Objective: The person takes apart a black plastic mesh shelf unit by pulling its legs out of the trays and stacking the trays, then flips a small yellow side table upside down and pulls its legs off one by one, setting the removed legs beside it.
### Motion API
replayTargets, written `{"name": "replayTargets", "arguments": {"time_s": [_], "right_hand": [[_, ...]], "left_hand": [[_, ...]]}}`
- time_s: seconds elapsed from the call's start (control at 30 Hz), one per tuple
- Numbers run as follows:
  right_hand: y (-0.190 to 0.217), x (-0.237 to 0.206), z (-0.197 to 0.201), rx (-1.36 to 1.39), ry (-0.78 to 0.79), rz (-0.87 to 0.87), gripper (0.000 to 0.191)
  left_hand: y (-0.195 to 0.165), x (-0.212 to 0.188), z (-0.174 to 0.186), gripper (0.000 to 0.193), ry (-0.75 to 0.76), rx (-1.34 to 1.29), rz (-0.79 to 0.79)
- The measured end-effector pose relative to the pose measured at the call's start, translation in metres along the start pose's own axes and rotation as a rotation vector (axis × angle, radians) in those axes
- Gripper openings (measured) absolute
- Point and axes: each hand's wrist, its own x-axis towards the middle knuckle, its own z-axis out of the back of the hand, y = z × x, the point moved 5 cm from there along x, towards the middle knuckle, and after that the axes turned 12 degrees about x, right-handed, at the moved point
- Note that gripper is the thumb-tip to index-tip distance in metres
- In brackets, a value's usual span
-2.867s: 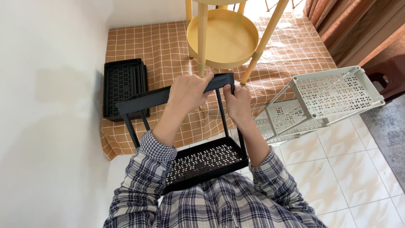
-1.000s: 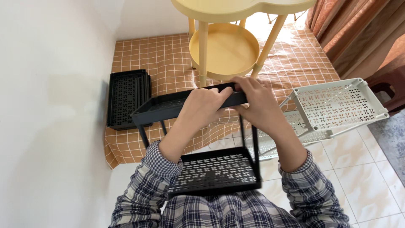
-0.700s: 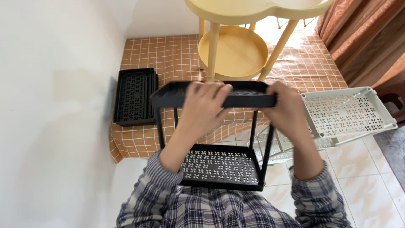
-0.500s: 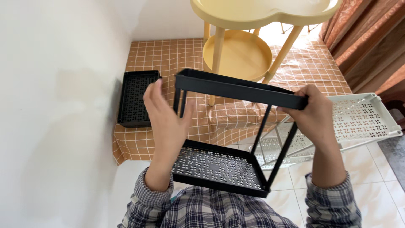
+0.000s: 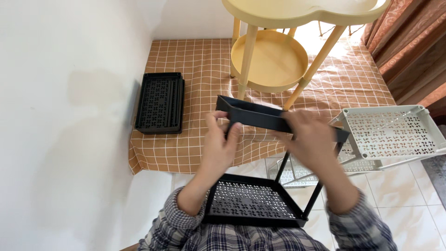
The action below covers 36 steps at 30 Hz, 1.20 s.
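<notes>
A: Centre frame, what is held?

B: A black two-tier rack (image 5: 260,186); the left hand (image 5: 220,148) and right hand (image 5: 313,142) both have fingers closed around its upper tray, the perforated lower tray sitting at bottom centre.

A: And the surroundings?

B: Upper centre, a yellow round table (image 5: 274,60) stands on a checked cloth (image 5: 195,60). Left, stacked black trays (image 5: 160,102) lie beside the wall. Right, a white rack (image 5: 390,132) lies just behind the right hand.
</notes>
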Motion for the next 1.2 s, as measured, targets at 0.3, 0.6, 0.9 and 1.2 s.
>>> {"name": "replayTargets", "arguments": {"time_s": [0.3, 0.6, 0.9, 1.2], "right_hand": [[0.05, 0.016, -0.019, 0.167, -0.075, 0.308, 0.039], [0.04, 0.015, -0.03, 0.188, -0.046, 0.285, 0.043], [0.037, 0.015, -0.018, 0.324, -0.01, 0.171, 0.045], [0.054, -0.043, -0.054, 0.951, -0.42, -0.127, 0.028]], "left_hand": [[-0.003, -0.017, -0.017, 0.043, 0.173, -0.267, 0.14], [0.009, -0.026, -0.009, 0.033, 0.139, -0.498, 0.08], [0.0, 0.028, 0.016, 0.058, 0.231, -0.011, -0.568], [0.027, 0.042, -0.003, 0.036, 0.094, -0.005, -0.528]]}}
